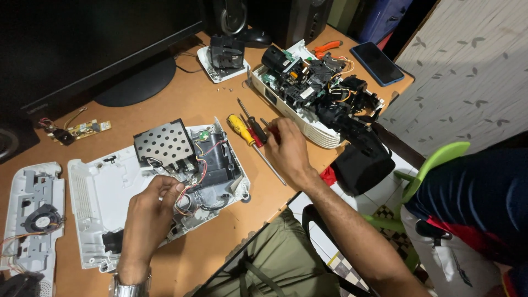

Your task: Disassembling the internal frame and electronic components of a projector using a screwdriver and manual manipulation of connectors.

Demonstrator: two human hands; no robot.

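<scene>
Head view: left hand (pixel 151 212) pinches the red and yellow wires (pixel 190 195) inside the opened white housing (pixel 99 190). Right hand (pixel 287 149) rests over the screwdrivers (pixel 250 132) on the table (pixel 192 102); whether it grips one, I cannot tell. Probably a disassembly step, needing a careful choice of tool. Fingertips are hidden.

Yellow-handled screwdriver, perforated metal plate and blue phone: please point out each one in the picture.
yellow-handled screwdriver (pixel 240 126): head view, on its yellow handle.
perforated metal plate (pixel 164 143): head view, on the middle of its holed face.
blue phone (pixel 377 62): head view, on its dark screen.
</scene>
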